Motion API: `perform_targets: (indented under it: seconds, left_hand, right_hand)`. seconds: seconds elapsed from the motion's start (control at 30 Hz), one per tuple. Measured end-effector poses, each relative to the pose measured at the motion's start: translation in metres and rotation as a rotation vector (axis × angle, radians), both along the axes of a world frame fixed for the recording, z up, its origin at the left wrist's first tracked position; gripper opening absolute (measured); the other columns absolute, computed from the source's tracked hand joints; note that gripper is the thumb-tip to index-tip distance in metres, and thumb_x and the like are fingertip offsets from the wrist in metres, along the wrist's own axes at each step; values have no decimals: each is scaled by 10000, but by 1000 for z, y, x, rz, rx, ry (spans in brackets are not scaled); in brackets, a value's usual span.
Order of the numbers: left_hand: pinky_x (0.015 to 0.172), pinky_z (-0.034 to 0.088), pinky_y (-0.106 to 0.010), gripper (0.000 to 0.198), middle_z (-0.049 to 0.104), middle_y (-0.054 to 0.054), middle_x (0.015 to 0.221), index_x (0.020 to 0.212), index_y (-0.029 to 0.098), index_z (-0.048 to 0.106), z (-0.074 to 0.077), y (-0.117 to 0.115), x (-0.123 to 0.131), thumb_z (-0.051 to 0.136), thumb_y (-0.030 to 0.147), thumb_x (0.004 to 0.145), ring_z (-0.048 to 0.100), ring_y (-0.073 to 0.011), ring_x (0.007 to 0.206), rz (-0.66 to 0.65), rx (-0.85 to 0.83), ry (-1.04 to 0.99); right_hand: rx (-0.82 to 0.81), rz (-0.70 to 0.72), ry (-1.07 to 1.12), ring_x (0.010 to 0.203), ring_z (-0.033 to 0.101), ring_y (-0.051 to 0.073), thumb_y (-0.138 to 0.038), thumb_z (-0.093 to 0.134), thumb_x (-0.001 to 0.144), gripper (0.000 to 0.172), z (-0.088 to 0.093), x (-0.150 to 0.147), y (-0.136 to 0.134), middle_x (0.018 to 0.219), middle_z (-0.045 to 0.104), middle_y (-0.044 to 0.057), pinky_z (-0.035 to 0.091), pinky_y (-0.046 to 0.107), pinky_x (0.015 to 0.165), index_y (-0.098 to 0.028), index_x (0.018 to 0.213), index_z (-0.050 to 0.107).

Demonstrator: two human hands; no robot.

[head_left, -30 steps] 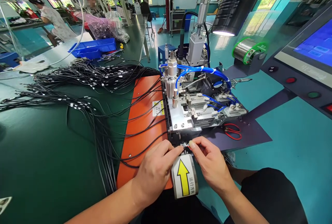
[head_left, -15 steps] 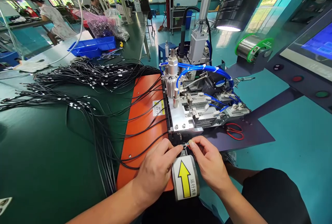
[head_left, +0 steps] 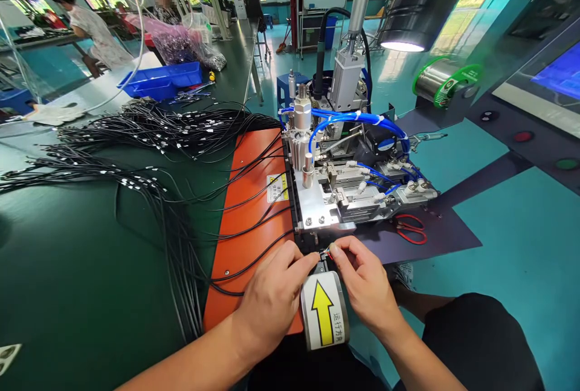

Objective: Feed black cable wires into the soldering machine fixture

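At the near end of the machine, my two hands meet fingertip to fingertip. My right hand is closed in a pinch on thin coloured wires, one of them red. Opposite it, my left hand is closed, its thumb and forefinger pressed at the same cable end. A black cable runs across the orange plate and passes behind my left hand, which hides its last stretch. Just below the fingers is a rounded metal part with a white label and yellow arrow.
Bundles of black cables cover the green table on the left, near a blue tray. Red-handled scissors lie right of the machine. A solder spool and a lamp stand beyond. Two people sit at the far left.
Both hands hold almost the same place and pinch. The view has shifted very slightly; nothing else has visibly moved.
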State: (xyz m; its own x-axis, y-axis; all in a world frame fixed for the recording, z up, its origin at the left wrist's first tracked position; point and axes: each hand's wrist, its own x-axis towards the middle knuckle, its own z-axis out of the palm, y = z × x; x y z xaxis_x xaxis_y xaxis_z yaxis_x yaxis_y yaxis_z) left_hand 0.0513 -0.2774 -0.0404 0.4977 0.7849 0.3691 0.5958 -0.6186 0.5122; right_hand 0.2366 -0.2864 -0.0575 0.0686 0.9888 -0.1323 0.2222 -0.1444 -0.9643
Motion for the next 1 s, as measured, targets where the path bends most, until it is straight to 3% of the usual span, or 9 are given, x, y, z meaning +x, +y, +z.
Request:
perform_targets:
  seconds: [1.0]
  left_hand:
    - [626, 455, -283, 252, 523, -43, 824, 1097, 178, 665, 2, 0, 4, 439, 162, 987, 523, -181, 728, 40, -2, 97]
  right_hand:
    - [-15, -3, -48, 676, 542, 172, -455, 523, 962, 275, 3, 0, 1, 754, 606, -4, 405, 259, 599, -222, 846, 611]
